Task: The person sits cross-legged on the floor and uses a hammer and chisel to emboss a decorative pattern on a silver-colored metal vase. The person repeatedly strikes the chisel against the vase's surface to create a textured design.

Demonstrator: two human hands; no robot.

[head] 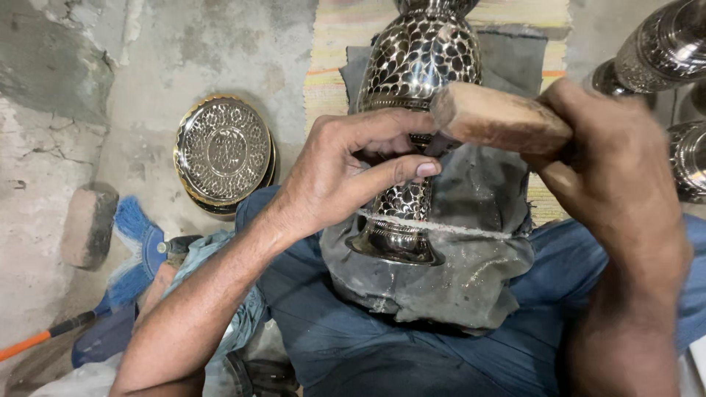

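Our right hand [618,169] fills the near right of the view, fingers wrapped tight round a wooden mallet [496,117] whose blunt end points left at the vase. Our left hand [346,173] comes in from the lower left; its thumb and fingers are pinched together round something small and dark against the vase, hidden too far for us to name it.

Between the hands lies the vase [415,66], dark metal cut with a bright leaf pattern, on its side along our lap, foot toward us and neck running off the top edge. Its foot rests on a grey cloth [471,272] spread over our blue trousers [353,323]; a pale thread crosses the cloth just above the foot. The body lies on a striped mat [331,66].

Room is tight on the right: more engraved metal vessels [662,51] crowd the upper right corner, just beside the right hand. Left of the vase the concrete floor [169,59] has open space. A stack of round engraved plates [223,152] sits near the mat's left edge. Further left lie a stone block [88,224] and a blue brush [132,220], and an orange handle [26,344] runs in from the lower left edge, well apart from our left arm.
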